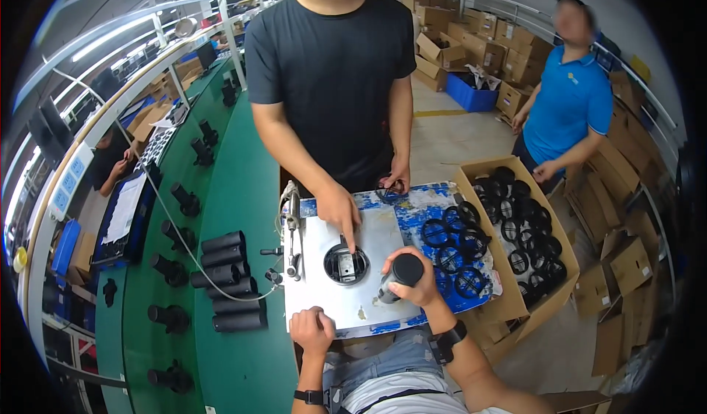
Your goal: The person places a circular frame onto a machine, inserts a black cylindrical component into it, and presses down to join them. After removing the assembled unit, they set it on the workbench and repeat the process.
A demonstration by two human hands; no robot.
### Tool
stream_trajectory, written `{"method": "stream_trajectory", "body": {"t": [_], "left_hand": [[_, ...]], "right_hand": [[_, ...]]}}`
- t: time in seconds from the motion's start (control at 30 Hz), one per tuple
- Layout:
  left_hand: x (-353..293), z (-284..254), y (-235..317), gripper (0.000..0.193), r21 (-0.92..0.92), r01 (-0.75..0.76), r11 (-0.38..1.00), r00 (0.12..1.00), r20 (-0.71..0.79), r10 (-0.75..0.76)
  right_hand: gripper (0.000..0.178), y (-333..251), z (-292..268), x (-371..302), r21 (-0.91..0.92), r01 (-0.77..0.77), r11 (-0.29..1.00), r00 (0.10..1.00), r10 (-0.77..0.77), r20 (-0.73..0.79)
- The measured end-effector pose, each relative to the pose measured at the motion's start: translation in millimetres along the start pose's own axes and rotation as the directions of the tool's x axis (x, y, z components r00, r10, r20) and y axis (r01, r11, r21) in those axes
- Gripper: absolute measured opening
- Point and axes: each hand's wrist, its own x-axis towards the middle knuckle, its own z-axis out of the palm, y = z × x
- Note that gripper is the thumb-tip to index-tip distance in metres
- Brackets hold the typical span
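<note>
The left hand (312, 331) is curled loosely and rested on the near edge of the white plate (368, 296) laid on the worktop (420, 197). A black cylinder (401, 274) is gripped upright in the right hand (412, 281), just right of the round opening (346, 264) in the plate. Another person's finger (349, 243) is pointed onto that opening's far rim. Black rings (453, 241) are crowded along the right edge, beside an open carton (549, 296) of more. Black tubes (228, 281) are laid on the green conveyor (243, 193) to the left.

black cylinder (403, 273): lower end hidden in right hand (412, 285) | faces blurred
</note>
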Motion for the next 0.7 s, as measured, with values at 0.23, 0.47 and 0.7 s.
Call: {"method": "stream_trajectory", "body": {"t": [0.23, 0.47, 0.7], "left_hand": [[3.6, 5.4, 1.6, 0.003, -0.009, -0.011, 1.0, 1.0, -0.025, 0.011], [0.2, 4.9, -0.5, 0.003, 0.032, -0.023, 0.999, 1.0, -0.009, 0.023], [-0.6, 3.6, 0.6, 0.003, 0.021, -0.003, 1.0, 1.0, -0.002, 0.003]], "right_hand": [[0.044, -0.8, -5.3, -2.1, 0.028, 0.057, 0.998, 0.998, -0.057, 0.008], [0.046, -4.3, -3.0, -2.7, -0.014, 0.016, 1.0, 1.0, -0.016, -0.007], [0.046, -2.3, -3.6, -4.0, -0.017, 0.027, 0.999, 1.0, -0.027, -0.009]]}}
